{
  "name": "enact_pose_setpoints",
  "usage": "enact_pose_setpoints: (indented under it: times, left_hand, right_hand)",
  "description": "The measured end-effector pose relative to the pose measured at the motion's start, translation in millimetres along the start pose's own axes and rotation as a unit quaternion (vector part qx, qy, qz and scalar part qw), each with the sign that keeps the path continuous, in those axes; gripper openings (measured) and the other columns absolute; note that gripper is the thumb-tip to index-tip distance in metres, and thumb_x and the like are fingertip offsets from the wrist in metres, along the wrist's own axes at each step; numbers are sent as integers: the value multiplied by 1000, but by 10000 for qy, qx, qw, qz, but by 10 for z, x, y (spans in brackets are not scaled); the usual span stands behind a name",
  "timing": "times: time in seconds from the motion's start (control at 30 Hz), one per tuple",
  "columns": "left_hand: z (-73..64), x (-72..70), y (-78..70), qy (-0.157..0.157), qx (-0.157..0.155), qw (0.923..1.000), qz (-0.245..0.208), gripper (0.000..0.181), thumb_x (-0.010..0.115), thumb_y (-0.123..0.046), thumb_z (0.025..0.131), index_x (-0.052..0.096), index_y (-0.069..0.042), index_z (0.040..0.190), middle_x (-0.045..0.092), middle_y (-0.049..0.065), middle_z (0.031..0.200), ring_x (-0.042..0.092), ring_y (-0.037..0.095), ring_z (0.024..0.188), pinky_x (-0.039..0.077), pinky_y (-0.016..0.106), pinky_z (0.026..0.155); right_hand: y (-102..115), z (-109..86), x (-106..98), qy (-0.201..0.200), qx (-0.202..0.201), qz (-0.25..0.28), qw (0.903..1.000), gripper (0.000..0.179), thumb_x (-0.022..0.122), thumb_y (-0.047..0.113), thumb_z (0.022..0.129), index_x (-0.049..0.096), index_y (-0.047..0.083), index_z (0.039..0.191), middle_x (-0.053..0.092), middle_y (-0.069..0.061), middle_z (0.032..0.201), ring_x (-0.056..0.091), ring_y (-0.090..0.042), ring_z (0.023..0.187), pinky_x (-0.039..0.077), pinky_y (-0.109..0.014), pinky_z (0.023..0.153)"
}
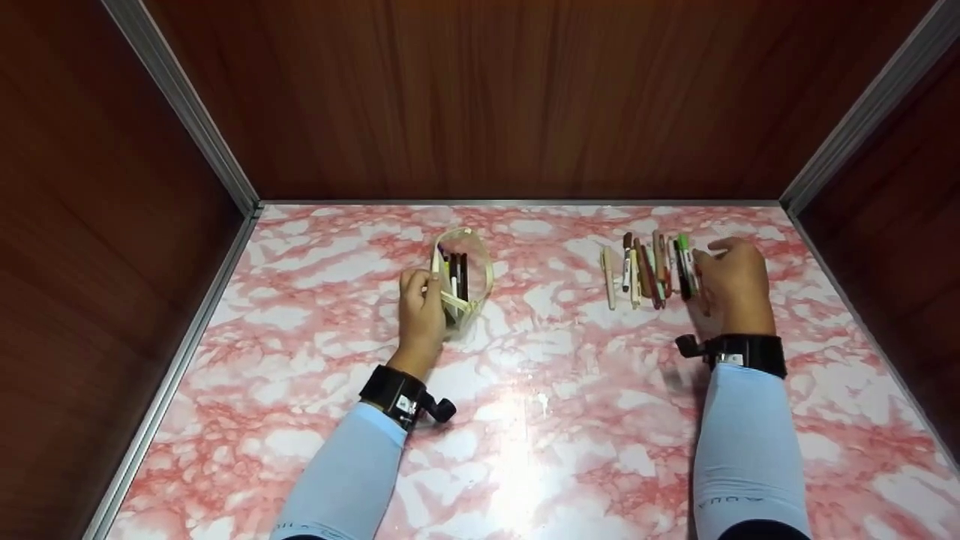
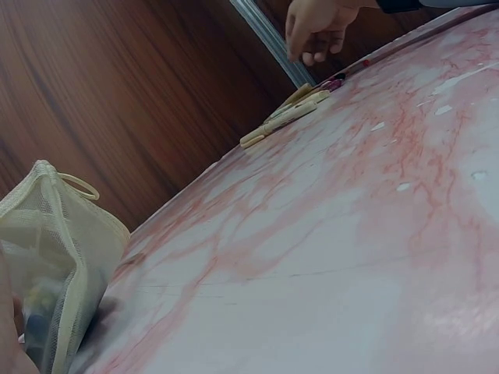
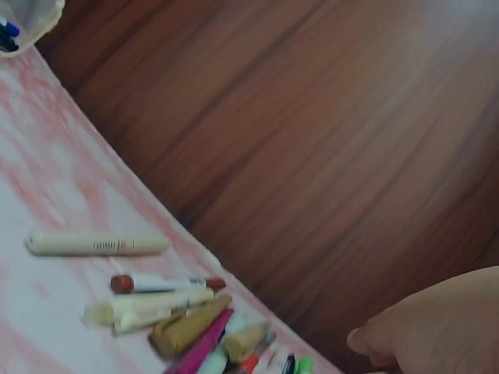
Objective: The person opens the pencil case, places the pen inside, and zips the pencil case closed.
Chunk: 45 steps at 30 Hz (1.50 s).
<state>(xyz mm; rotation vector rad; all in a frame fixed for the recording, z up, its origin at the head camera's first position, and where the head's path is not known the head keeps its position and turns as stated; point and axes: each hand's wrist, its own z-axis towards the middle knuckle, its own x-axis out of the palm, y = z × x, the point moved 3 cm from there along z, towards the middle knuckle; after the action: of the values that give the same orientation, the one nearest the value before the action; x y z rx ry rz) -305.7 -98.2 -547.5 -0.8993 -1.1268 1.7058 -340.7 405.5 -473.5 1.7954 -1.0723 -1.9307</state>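
Observation:
My left hand (image 1: 421, 311) grips the near-left side of a cream mesh pencil pouch (image 1: 490, 276), thumb at its rim. The pouch gapes upward, with several dark and white pens (image 1: 454, 277) standing inside. On the right, my right hand (image 1: 739, 279) hovers at the right end of a loose row of pens and markers (image 1: 651, 274). Its fingers are bent downward and apart, nothing visible between them. A green-capped marker (image 1: 684, 244) and a thin reddish pen (image 1: 703, 294) lie nearest to it. In the left wrist view the right hand (image 2: 316, 31) shows above the pens.
A cream pen (image 3: 97, 245) lies a little apart at the row's left end. The pink-and-white marbled tabletop (image 1: 540, 375) spans between the pouch and the pens. Brown wood-look panels (image 1: 510, 97) with metal edge strips enclose the back and sides.

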Motion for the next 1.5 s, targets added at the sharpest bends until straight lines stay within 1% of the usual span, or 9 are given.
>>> enact_pose_setpoints:
  times: [0.2,0.4,0.57,0.77,0.9,1.03,1.13,1.33,1.5]
  left_hand:
    - [-18,-2,6,47,-117,9999,-3,20,60,-15,115,66,-2,101,56,13,125,61,24,109,57,31,90]
    - [-20,-2,17,80,-152,9999,13,22,60,-17,116,66,-1,102,56,13,128,62,24,106,58,30,86]
    - [-12,1,18,74,-109,9999,7,21,60,-16,115,67,-1,102,56,13,127,62,24,108,57,30,88]
    - [6,11,27,82,-111,9998,-118,20,60,-15,114,66,-1,101,54,10,122,60,21,103,54,27,86]
    - [13,9,23,34,-81,9998,-187,21,60,-13,114,66,0,99,54,10,119,59,20,101,53,25,85]
    - [17,6,21,9,-31,9998,-216,22,60,-13,114,65,0,97,54,10,117,59,20,101,53,25,84]
    - [16,7,22,0,-16,9998,-205,21,61,-13,113,65,0,97,54,11,117,59,20,101,53,25,84]
    - [5,10,12,57,-106,9997,-207,19,59,-12,113,66,0,100,53,11,119,60,21,102,57,28,83]
    - [-3,14,14,98,-184,9994,-264,20,59,-14,114,66,-1,101,53,10,120,60,21,100,58,28,81]
  right_hand:
    - [-186,8,57,350,513,66,9981,74,57,42,115,41,-6,170,66,-31,149,64,-39,123,57,-48,96]
    - [-245,38,85,579,603,-363,9958,80,60,39,115,32,-9,172,59,-36,160,63,-44,130,51,-60,116]
    - [-234,37,100,649,616,-500,9947,79,63,35,114,32,-10,172,65,-36,149,71,-40,113,60,-51,94]
    - [-196,20,125,716,674,-96,9951,72,62,27,115,37,-10,170,71,-34,142,73,-33,98,59,-43,70]
    - [-166,21,151,802,812,259,9931,65,59,20,115,39,-10,169,71,-34,140,75,-28,85,62,-44,65]
    - [-169,43,159,806,848,313,9926,51,59,13,112,54,-10,158,73,-30,128,70,-26,77,60,-43,61]
    - [-180,55,160,777,851,309,9929,40,61,8,108,65,-10,144,75,-27,121,69,-28,81,60,-42,62]
    - [-196,43,150,757,752,181,9941,36,63,7,103,73,-9,134,73,-28,130,67,-36,103,59,-39,70]
    - [-189,11,135,742,881,687,9910,47,62,0,99,69,-6,145,71,-26,135,66,-34,97,56,-40,66]
